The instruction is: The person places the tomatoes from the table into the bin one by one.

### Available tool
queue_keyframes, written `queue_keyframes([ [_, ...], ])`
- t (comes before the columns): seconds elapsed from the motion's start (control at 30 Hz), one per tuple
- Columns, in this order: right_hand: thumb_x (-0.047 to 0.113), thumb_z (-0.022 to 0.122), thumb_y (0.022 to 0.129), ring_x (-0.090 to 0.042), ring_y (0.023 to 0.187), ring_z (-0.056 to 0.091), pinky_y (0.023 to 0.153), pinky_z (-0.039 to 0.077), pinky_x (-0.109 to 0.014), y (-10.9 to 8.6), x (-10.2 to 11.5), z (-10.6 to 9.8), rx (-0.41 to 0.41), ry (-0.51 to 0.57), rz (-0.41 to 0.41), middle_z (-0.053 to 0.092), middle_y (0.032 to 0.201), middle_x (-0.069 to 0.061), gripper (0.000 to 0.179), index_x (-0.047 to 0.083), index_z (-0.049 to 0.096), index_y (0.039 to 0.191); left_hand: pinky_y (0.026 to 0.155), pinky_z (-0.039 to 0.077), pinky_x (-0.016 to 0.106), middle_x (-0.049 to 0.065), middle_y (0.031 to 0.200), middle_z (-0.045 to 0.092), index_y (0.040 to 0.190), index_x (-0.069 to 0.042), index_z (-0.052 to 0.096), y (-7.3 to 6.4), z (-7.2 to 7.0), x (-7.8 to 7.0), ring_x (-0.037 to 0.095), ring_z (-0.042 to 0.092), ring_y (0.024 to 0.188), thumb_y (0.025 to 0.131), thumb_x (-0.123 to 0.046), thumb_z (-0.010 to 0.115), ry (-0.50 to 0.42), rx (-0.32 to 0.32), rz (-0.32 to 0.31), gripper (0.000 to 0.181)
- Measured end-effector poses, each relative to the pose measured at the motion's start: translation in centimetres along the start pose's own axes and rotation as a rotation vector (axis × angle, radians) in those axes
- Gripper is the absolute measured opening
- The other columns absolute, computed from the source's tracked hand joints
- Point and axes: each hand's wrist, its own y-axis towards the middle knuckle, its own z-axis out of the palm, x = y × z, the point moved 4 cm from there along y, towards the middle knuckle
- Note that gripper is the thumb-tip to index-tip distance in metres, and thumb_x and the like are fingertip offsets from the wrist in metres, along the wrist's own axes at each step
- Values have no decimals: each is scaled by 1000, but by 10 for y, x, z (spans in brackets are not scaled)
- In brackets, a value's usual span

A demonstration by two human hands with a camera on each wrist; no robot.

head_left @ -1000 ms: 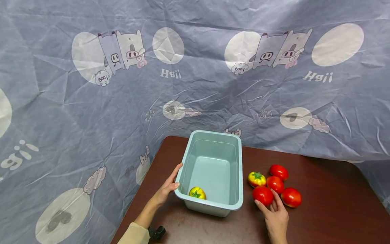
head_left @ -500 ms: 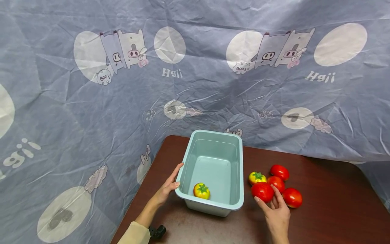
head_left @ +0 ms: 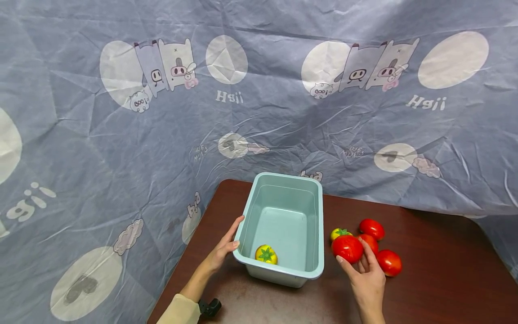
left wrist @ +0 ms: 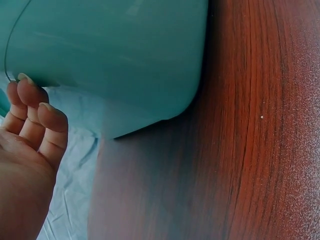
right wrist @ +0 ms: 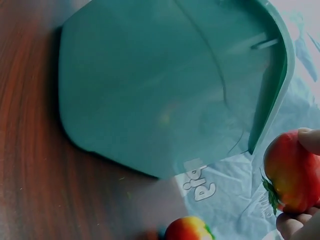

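In the head view my right hand (head_left: 368,283) holds a red tomato (head_left: 347,249) between thumb and fingers, raised above the table. The right wrist view shows the green leaves and yellowish underside of this tomato (right wrist: 290,172). My left hand (head_left: 221,248) grips the left rim of a pale green plastic bin (head_left: 319,216), its fingers (left wrist: 52,120) curled below the rim in the left wrist view. A yellow tomato (head_left: 265,255) with green leaves lies in the bin's near left corner. Behind the held tomato, another yellow one (head_left: 339,233) is partly hidden.
Three red tomatoes lie right of the bin: one at the back (head_left: 371,229), one partly covered (head_left: 370,244) and one nearer (head_left: 389,263). The dark wooden table (head_left: 437,256) backs onto a grey-blue printed cloth (head_left: 267,108). A black strap (head_left: 209,308) is by the left sleeve.
My right hand has lifted the red tomato from the table, slightly leftward. The tomato in the bin has rolled a little to the right. The left hand stays on the rim.
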Motion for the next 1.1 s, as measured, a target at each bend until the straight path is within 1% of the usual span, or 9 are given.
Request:
queue_keyframes([
  [0.13, 8, 80, 66, -2, 113, 54, 83, 41, -7, -3, 10, 2, 6, 69, -41, 50, 135, -7, 74, 24, 51, 132, 98, 25, 48, 13, 153, 8, 149, -12, 6, 0, 0, 0, 38, 17, 133, 88, -17, 35, -2, 0, 3, 68],
  [0.23, 4, 80, 66, 1, 109, 54, 82, 41, -5, -5, 17, 3, 19, 104, -69, 52, 134, -5, 74, 23, 52, 131, 98, 25, 48, 12, 153, 7, 149, -12, 6, 0, 0, 0, 36, 17, 134, 88, -17, 34, -2, -3, 7, 68],
  [0.37, 3, 79, 66, 2, 108, 55, 82, 41, -5, -9, 27, 6, 45, 100, -104, 52, 133, -5, 73, 23, 52, 131, 98, 25, 48, 12, 153, 7, 149, -12, 6, 0, 0, 0, 35, 17, 134, 87, -16, 35, -4, -3, 13, 68],
  [0.47, 5, 80, 66, 1, 108, 55, 81, 41, -5, -11, 34, 9, 57, 91, -108, 52, 134, -3, 73, 25, 52, 131, 98, 26, 48, 13, 153, 8, 149, -11, 6, 1, 0, 0, 36, 18, 133, 88, -16, 34, -2, -1, 20, 68],
  [0.57, 4, 80, 66, 0, 108, 55, 81, 42, -6, -14, 38, 12, 74, 128, -96, 52, 133, -2, 73, 25, 52, 131, 98, 26, 48, 14, 153, 8, 149, -11, 6, 1, 0, -1, 37, 19, 133, 88, -16, 34, 4, -3, 21, 67],
  [0.7, 0, 79, 65, -1, 107, 56, 81, 43, -8, -17, 41, 19, 111, 191, -102, 52, 134, -5, 74, 21, 52, 131, 98, 26, 47, 11, 154, 7, 149, -13, 6, -1, -2, 0, 35, 18, 133, 89, -17, 35, 9, -9, -3, 67],
  [0.77, -1, 79, 65, -1, 107, 56, 82, 43, -8, -19, 42, 21, 130, 196, -107, 51, 134, -5, 75, 21, 52, 131, 97, 27, 47, 11, 153, 7, 149, -14, 6, -2, -2, 0, 38, 18, 132, 89, -18, 34, 6, -4, -7, 67],
  [0.93, 5, 80, 66, 2, 107, 55, 82, 43, -7, -19, 46, 31, 165, 127, -141, 51, 134, -4, 74, 25, 50, 132, 95, 31, 48, 19, 150, 11, 149, -11, 5, -3, -1, 1, 51, 19, 128, 88, -16, 33, -17, 13, 27, 68],
  [1.1, 9, 80, 67, 1, 109, 55, 82, 43, -8, -15, 51, 44, 197, 109, -168, 51, 133, -3, 73, 25, 50, 132, 96, 29, 49, 17, 152, 10, 149, -11, 6, 0, -1, 1, 49, 18, 130, 87, -15, 34, -25, 10, 33, 68],
])
